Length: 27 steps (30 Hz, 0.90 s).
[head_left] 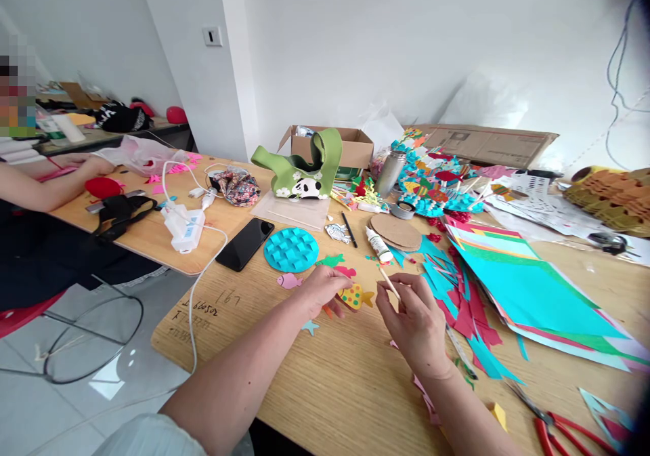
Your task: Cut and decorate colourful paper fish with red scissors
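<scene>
Over the wooden table, my left hand (325, 292) pinches a yellow paper fish (355, 296) with coloured dots. My right hand (414, 314) grips a thin pale stick (388, 282) between thumb and fingers, its tip pointing up and left, apart from the fish. Just beyond my hands lie a pink paper fish (289, 280), a green paper cutout (331, 260) and a blue paper starfish (309, 327). A white glue bottle (378, 244) rests on its side past my right hand. Near it is a round brown cardboard disc (395, 231). A blue woven paper disc (291, 249) sits to the left.
A black phone (245, 244), a white power strip (183, 228) and its cable lie left. Coloured paper sheets (533, 286), paper scraps (457, 300) and red-handled scissors (553, 425) are on the right. A green panda bag (305, 171) stands behind. Another person's arm (45, 185) reaches in far left.
</scene>
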Tool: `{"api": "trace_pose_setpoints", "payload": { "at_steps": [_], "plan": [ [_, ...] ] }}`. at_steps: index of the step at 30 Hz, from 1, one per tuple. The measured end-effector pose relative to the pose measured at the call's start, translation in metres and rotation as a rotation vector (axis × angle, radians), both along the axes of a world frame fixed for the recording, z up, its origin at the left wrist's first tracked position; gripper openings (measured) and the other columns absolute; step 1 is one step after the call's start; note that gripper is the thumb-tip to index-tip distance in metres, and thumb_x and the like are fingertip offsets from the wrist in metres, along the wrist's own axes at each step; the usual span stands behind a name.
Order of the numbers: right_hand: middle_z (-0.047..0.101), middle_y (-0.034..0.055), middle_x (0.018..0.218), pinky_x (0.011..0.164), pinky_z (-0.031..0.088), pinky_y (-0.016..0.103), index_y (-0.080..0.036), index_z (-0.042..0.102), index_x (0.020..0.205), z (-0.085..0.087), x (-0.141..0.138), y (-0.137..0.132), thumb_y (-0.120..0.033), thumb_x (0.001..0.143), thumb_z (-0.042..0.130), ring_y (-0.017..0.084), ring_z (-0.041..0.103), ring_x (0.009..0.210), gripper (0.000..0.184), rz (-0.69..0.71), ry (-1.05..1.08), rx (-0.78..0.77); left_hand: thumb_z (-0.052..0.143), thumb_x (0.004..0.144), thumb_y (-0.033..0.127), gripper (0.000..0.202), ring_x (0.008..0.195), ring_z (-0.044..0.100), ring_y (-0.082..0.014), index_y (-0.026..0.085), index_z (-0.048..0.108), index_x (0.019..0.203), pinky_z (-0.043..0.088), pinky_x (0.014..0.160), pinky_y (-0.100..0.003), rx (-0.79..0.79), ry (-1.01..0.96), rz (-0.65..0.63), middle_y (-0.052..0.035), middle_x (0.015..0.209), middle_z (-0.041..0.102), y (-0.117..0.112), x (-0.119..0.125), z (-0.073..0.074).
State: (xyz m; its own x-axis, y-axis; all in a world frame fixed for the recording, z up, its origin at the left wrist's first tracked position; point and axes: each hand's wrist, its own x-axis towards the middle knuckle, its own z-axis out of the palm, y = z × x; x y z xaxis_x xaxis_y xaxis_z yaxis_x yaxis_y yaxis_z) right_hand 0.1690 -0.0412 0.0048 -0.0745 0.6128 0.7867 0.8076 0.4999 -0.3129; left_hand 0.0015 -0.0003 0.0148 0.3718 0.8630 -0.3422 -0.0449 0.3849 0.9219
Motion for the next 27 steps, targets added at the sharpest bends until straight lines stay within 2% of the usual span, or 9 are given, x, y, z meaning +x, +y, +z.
{"api": "trace_pose_setpoints", "payload": {
  "at_steps": [5,10,15,19,27],
  "plan": [
    [0.059,0.0035,0.083,0.05,0.042,0.022,-0.02,0.062,0.082,-0.001,-0.001,0.002,-0.017,0.083,0.058,0.011,0.057,0.061,0.005,0.007,0.064,-0.046,0.066,0.066,0.037,0.026,0.054,0.065,-0.0178,0.012,0.059,0.07,0.04,0.032,-0.02,-0.053,-0.016,-0.033,-0.0115,0.081,0.066,0.001,-0.001,-0.003],
    [0.062,0.0061,0.091,0.049,0.042,0.02,-0.019,0.061,0.091,-0.001,0.004,-0.001,-0.017,0.087,0.054,0.009,0.058,0.061,0.008,0.067,-0.161,0.009,0.065,0.065,0.038,0.03,0.053,0.065,-0.0177,0.011,0.062,0.074,0.041,0.032,-0.02,-0.04,-0.077,-0.069,-0.0114,0.079,0.066,0.002,-0.001,-0.004],
    [0.064,0.0082,0.092,0.051,0.042,0.019,-0.014,0.06,0.097,0.005,0.005,-0.004,-0.016,0.088,0.052,0.01,0.062,0.068,0.011,0.111,-0.436,0.099,0.066,0.063,0.042,0.034,0.051,0.062,-0.0159,0.009,0.064,0.073,0.041,0.031,-0.02,0.036,-0.1,-0.068,-0.0093,0.075,0.064,-0.001,0.0,0.002],
    [0.065,0.0089,0.091,0.056,0.044,0.02,-0.012,0.059,0.099,0.007,0.004,-0.006,-0.012,0.088,0.051,0.01,0.062,0.068,0.014,0.121,-0.498,0.142,0.068,0.061,0.043,0.035,0.045,0.054,-0.0107,0.009,0.065,0.067,0.043,0.032,-0.021,0.097,-0.064,-0.007,-0.0062,0.071,0.06,-0.004,0.001,0.006],
    [0.065,0.009,0.092,0.055,0.042,0.021,-0.011,0.059,0.101,0.001,0.005,-0.005,-0.011,0.088,0.05,0.011,0.062,0.069,0.016,0.114,-0.527,0.126,0.069,0.062,0.049,0.04,0.045,0.052,-0.0099,0.009,0.066,0.067,0.043,0.033,-0.023,0.138,-0.043,-0.031,-0.0044,0.068,0.056,-0.004,0.0,0.006]
  ]
}}
